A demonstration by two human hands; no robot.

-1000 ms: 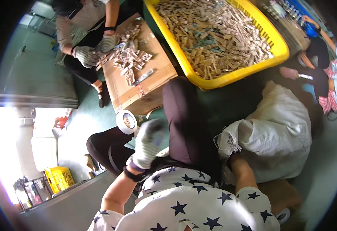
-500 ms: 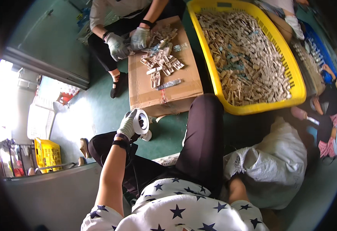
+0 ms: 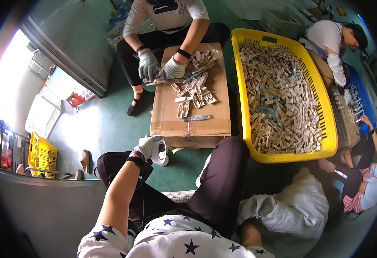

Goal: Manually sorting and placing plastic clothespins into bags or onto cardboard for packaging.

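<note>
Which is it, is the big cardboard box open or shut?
Shut on top: the box shows a flat, closed top with little pieces lying on it. Its underside is hidden.

The bare left forearm (image 3: 120, 195) stretches forward, its gloved left hand (image 3: 146, 147) curled; the right forearm (image 3: 250, 236) shows partly, right hand hidden.
</note>
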